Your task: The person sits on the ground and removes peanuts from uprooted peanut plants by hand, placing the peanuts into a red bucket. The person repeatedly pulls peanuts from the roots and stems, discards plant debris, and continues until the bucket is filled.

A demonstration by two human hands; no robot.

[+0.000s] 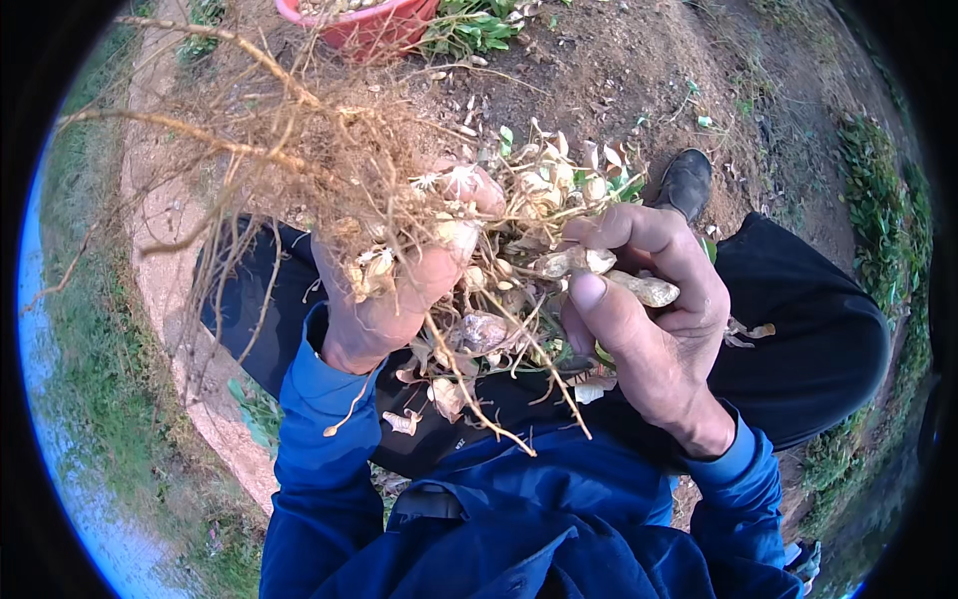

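Note:
A pulled peanut plant, its tangled brown roots (299,150) fanning to the upper left, is gripped by my left hand (404,292). Fine roots partly cover that hand. Unshelled pods and pale dry leaves cluster between my two hands, over my lap. My right hand (658,299) pinches one peanut pod (569,262) between thumb and fingers. A second peanut pod (645,290) lies against the fingers of the same hand, beside the first. Further pods (546,187) hang among the stems just beyond, and a darker pod (483,331) sits nearer to me.
A red plastic basin (374,30) holding peanuts stands on the soil at the top. Green leaves (475,30) lie beside it. My dark shoe (686,183) rests on the ground beyond my bent knee (808,337). Low green plants (872,210) line the right side.

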